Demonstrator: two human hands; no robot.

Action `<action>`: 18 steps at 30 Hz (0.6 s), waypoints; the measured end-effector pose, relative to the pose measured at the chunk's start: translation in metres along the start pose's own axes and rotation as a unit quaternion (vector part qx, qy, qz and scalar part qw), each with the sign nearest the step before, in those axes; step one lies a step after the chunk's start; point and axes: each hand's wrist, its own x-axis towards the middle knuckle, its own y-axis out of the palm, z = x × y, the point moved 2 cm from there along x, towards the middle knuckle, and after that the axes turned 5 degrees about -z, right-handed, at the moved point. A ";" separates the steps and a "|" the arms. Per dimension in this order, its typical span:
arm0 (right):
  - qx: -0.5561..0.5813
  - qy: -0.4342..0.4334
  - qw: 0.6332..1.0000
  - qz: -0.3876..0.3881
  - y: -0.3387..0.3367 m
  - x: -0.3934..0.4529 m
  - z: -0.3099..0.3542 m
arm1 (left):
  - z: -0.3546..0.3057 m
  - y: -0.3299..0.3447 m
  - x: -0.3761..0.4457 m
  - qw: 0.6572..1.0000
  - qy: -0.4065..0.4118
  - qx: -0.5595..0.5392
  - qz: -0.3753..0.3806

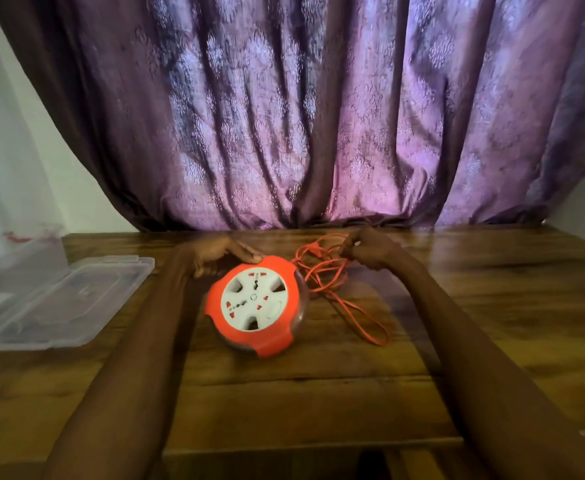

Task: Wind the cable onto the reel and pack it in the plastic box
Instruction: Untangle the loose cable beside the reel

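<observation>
Your left hand (227, 253) is resting at centre frame with its fingers lying fairly straight over the far rim of the reel (254, 306), pressing rather than gripping, while your right hand (370, 250) is pinching a strand of the cable (322, 271) just right of centre, fingers curled round it.

Working down from the biggest things: the desk (318, 393) is filling the lower half of the frame, and the plastic box (52, 303) is lying open at the left edge, well apart from everything else.

The reel is sitting flat at the middle of the desk, its white socket face up inside the orange housing. The cable is sprawling in loose loops to the reel's right, its long run trailing from your right hand toward the lower right, where one loop is ending.

The relation that matters: the slack is lying wholly on the reel's right side, nearer your right hand, so that hand is probably the one to feed it while the left steadies or turns the reel. None of the loose cable appears wound yet.
</observation>
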 end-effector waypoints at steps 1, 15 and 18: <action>0.007 -0.011 1.000 0.009 -0.002 -0.003 -0.002 | 0.001 -0.003 -0.003 1.000 -0.014 0.009 0.010; -0.158 -0.298 0.941 -0.011 0.036 -0.026 0.041 | -0.019 -0.010 0.008 0.945 -0.118 0.297 0.071; -0.192 -0.297 0.935 -0.003 0.035 -0.025 0.041 | -0.021 -0.010 0.008 0.944 -0.106 0.309 0.051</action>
